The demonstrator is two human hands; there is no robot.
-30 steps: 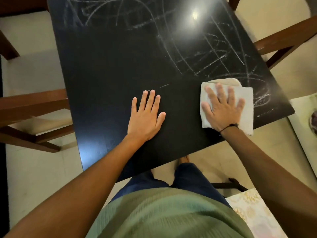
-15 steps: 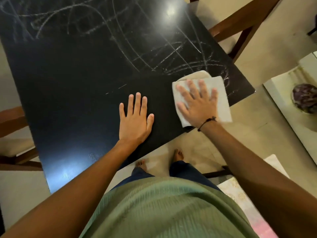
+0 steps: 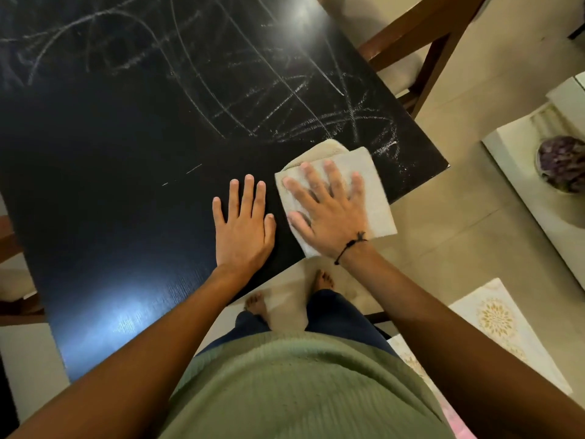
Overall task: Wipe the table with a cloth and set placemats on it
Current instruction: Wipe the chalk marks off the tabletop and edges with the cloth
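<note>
Since a second ago the folded white cloth (image 3: pixel 364 185) and the right hand (image 3: pixel 329 213) pressing it have slid from the table's right corner toward the left hand, so the two hands now lie just beside each other; chalk near that corner looks thinner.

At far left, brown wooden chair parts (image 3: pixel 12 245) show past the edge of the black rectangular wooden table (image 3: pixel 110 185). White chalk scribbles (image 3: pixel 253 99) cross the far half of the top, while the near half is dark and glossy. The left hand (image 3: pixel 242 229) rests flat on the table near its front edge, fingers straight and close together, holding nothing. Just to its right the cloth lies at the front edge, its near right corner hanging past the rim. The right hand lies palm-down on it with fingers spread wide, pressing rather than gripping; a thin black cord bracelet (image 3: pixel 349 247) circles the wrist. Further right stands a brown wooden chair (image 3: pixel 421 42), and a white placemat with gold floral print (image 3: pixel 497 321) lies low at the right, off the table, partly hidden behind the right forearm.
</note>
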